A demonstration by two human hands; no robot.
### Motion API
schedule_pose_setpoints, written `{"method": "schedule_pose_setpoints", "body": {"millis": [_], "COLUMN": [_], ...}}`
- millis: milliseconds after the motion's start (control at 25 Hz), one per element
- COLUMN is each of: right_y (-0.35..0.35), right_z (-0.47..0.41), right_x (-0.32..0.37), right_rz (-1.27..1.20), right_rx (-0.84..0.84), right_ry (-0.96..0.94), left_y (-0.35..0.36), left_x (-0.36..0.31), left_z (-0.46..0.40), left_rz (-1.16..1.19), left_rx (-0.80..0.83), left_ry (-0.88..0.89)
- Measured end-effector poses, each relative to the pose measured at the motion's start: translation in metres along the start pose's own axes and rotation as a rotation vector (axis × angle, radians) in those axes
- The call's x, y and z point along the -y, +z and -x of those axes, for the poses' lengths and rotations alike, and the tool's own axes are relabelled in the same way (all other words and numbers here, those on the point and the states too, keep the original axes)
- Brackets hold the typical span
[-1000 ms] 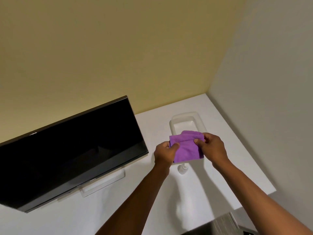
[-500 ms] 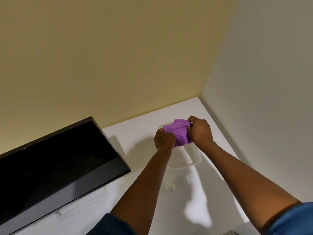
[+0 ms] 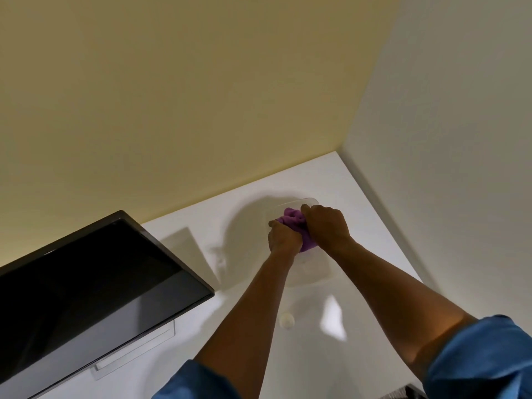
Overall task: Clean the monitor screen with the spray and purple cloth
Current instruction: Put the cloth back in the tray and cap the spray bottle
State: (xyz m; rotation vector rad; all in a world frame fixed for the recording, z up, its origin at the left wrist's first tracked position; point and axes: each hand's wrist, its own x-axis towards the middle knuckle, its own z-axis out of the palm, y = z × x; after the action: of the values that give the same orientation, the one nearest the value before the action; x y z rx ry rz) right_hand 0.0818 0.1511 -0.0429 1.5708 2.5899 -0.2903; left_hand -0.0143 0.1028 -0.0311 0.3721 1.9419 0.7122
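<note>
**A:** Far right on the white desk (image 3: 331,180), item one?

**B:** Purple cloth (image 3: 292,218), bunched between left hand (image 3: 283,239) and right hand (image 3: 326,224), both curled tight round it over a clear tray (image 3: 312,200), likely for stowing.

**A:** Item two?

**B:** Monitor (image 3: 86,283), near left, well apart, screen dark. Spray: cannot tell.
</note>
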Motion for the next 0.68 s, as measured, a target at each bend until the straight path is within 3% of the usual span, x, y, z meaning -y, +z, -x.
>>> {"method": "schedule_pose_setpoints", "body": {"millis": [320, 480, 680], "right_y": [0.006, 0.0, -0.01], "right_z": [0.008, 0.022, 0.044], "right_x": [0.004, 0.001, 0.007], "right_rz": [-0.103, -0.129, -0.062], "right_rx": [-0.098, -0.135, -0.115], "right_ry": [0.074, 0.073, 0.144], "left_y": [0.0, -0.006, -0.02], "left_x": [0.005, 0.004, 0.009], "left_z": [0.015, 0.027, 0.04], "left_rz": [0.028, -0.149, -0.148], "left_rx": [0.072, 0.076, 0.084], "left_ry": [-0.012, 0.115, 0.198]}}
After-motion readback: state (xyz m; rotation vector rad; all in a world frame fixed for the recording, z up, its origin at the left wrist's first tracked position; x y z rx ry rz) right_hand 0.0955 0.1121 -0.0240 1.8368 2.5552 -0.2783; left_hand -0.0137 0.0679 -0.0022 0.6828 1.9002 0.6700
